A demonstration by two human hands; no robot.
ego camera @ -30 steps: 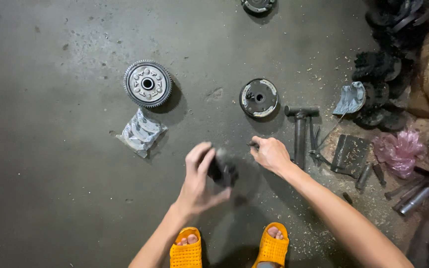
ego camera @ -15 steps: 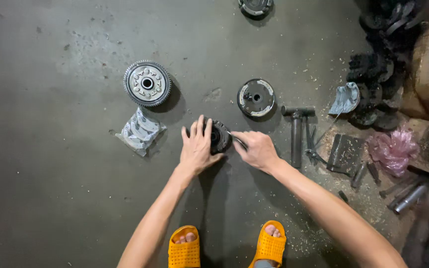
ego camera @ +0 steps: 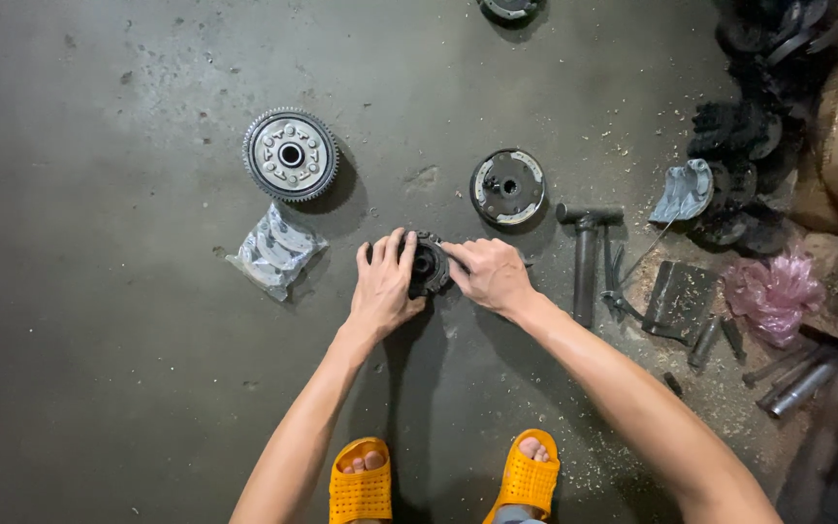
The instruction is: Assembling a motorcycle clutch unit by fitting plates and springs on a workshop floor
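Whereas a second ago it was lifted nearer the body, the small dark round toothed metal hub (ego camera: 428, 264) is now pressed on the grey concrete floor (ego camera: 99, 340), farther out, clamped between left hand (ego camera: 385, 284) and right hand (ego camera: 487, 274), both closed on it.

Both arms out fwd, left hand (ego camera: 385, 284) & right hand (ego camera: 490, 275) curled, fingertips close.
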